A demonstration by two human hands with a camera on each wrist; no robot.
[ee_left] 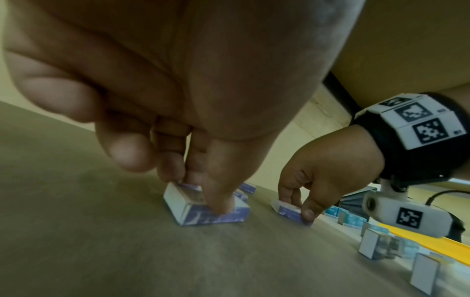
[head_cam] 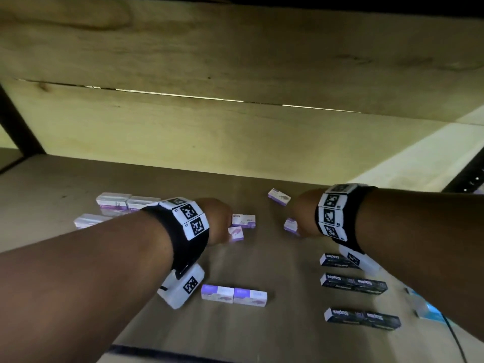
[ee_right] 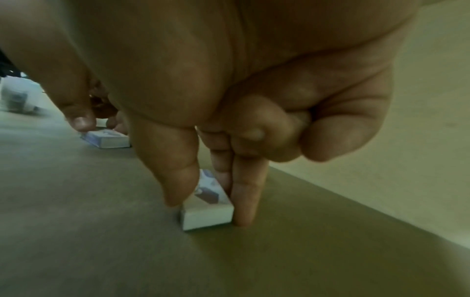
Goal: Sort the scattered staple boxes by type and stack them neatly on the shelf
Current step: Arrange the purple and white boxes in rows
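Note:
Small purple-and-white staple boxes lie scattered on the wooden shelf board (head_cam: 262, 260). My left hand (head_cam: 222, 230) reaches down and pinches one purple box (head_cam: 236, 233) between thumb and fingers; the left wrist view shows that box (ee_left: 178, 203) resting on the board under the left hand (ee_left: 198, 193). My right hand (head_cam: 298, 226) pinches another purple box (head_cam: 290, 226) the same way. In the right wrist view that box (ee_right: 206, 219) sits on the board, with the right hand (ee_right: 209, 209) closing thumb and index finger on its sides.
More purple boxes: one beside my left hand (head_cam: 244, 220), one at the back (head_cam: 279, 196), a stacked group far left (head_cam: 115, 203), a pair in front (head_cam: 234, 295). Dark "Staples" boxes (head_cam: 353, 282) line the right side. Light blue boxes (ee_left: 356, 219) stand further right. A board hangs low overhead.

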